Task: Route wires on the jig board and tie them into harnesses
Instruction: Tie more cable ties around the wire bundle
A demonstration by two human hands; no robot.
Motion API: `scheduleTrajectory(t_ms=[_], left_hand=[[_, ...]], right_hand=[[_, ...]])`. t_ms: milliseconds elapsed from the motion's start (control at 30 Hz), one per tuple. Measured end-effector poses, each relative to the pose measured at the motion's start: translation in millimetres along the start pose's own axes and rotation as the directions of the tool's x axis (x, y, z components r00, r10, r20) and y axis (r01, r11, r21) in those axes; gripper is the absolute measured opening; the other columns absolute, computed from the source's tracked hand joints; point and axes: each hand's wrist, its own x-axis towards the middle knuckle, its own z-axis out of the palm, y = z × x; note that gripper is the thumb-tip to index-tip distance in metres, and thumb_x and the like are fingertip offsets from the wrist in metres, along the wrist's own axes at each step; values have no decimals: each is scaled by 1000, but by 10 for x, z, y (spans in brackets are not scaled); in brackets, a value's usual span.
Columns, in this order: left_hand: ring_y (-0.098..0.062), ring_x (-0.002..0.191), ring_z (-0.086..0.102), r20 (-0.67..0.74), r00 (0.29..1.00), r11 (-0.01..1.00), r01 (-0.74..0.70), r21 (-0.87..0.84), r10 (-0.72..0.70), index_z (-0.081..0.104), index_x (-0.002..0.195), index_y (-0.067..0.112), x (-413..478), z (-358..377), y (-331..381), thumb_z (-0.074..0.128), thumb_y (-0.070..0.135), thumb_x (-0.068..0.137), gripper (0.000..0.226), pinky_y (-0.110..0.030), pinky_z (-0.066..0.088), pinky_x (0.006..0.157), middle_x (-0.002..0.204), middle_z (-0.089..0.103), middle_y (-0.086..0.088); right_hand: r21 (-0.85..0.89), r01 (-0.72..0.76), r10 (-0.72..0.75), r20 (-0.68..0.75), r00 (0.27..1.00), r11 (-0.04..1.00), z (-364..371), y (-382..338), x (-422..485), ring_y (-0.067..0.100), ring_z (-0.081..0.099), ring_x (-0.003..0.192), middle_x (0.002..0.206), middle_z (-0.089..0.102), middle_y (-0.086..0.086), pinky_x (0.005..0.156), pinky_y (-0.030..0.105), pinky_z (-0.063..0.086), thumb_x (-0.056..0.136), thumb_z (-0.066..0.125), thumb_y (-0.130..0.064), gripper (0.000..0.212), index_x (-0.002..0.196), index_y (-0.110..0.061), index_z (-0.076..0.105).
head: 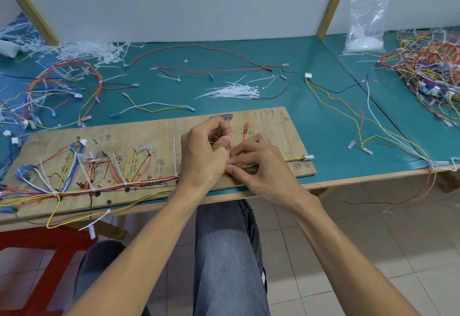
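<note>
Crowding the mat (286, 54): loose ties (232, 91), wires (423, 67)

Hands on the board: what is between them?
In the head view, a white zip tie stands between the left hand and right hand, above the wire bundle.

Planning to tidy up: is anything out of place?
Yes. At left, a yellow wire loops off the board's front edge, a loose tie dangling beside it. At right, wires hang over the table edge. Tie offcuts are heaped at the back left.
</note>
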Motion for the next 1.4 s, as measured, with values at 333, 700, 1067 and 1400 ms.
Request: scheduleTrajectory(t_ms=[333, 700, 1067, 1400], left_hand=[[-22, 68, 65, -62, 998, 999, 31, 25, -30, 59, 75, 17, -28, 41, 15, 54, -13, 79, 31, -37, 56, 66, 66, 65, 1], [-21, 107, 64, 110, 982, 823, -188, 536, 153, 73, 103, 30, -69, -903, 82, 71, 32, 97, 7, -41, 50, 95, 104, 74, 9], [-21, 109, 67, 372, 915, 651, -189, 736, -155, 69, 112, 41, -82, -1147, -75, 76, 44, 90, 23, -37, 51, 88, 113, 76, 9], [-25, 105, 65, 387, 915, 524, -275, 806, -116, 67, 112, 41, -122, -1036, -94, 75, 52, 92, 25, -40, 52, 87, 113, 73, 5]], right_hand=[[-32, 89, -88, 27, 996, 995, 22, 43, 11, 26, 47, 103, 103, 71, -10, 88, 52, 46, 92, 81, -19, 7, 94, -15, 86], [-13, 15, -16, -100, 995, 1000, 22, 1, -50, 21, 55, 110, 113, 69, -6, 97, 33, 47, 88, 85, -22, 19, 105, -14, 82], [-70, 61, -76, -222, 972, 996, 107, 3, -94, 26, 53, 107, 105, 69, -3, 91, 40, 47, 97, 74, -14, 9, 104, -10, 78], [-267, 72, -29, 163, 986, 961, -95, -99, -22, 23, 43, 115, 123, 60, -10, 100, 50, 42, 98, 71, -40, 20, 106, -22, 69]])
